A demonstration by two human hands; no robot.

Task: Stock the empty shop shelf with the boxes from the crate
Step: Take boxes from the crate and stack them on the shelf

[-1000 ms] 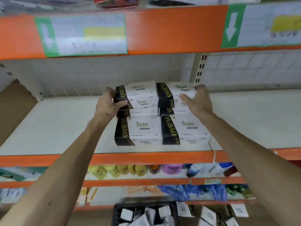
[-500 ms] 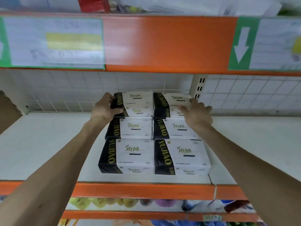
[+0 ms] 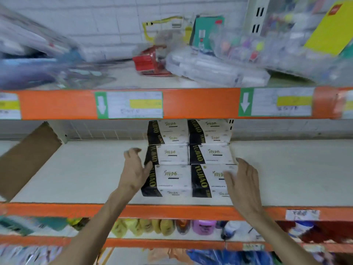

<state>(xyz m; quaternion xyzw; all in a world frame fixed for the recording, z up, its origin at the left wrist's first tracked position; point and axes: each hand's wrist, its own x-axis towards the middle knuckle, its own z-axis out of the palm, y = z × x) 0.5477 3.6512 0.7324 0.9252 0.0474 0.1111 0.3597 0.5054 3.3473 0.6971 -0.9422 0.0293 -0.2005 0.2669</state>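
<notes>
Boxes point(image 3: 172, 180) sit in two columns on the shelf point(image 3: 86, 173), directly between my hands. My left hand point(image 3: 133, 171) is spread loosely beside the stack's left side; my right hand point(image 3: 242, 182), fingers straight, overlaps the stack's right front corner, gripping nothing.

Both arms up and forward, bare to the frame edge. Left forearm point(image 3: 99, 222) runs in from lower left, right forearm point(image 3: 282, 240) from lower right, converging toward the hands. Left hand point(image 3: 134, 174): back toward camera, left fingers point(image 3: 131, 153) loosely curled at the top, thumb point(image 3: 148, 166) angled inward toward the right hand, gripping nothing. Right hand point(image 3: 243, 182): sits slightly lower, palm facing inward, right fingers point(image 3: 229, 178) straight and slightly spread, pointing up and left, gripping nothing. Wrists roughly in line with the forearms. Hands well apart.
</notes>
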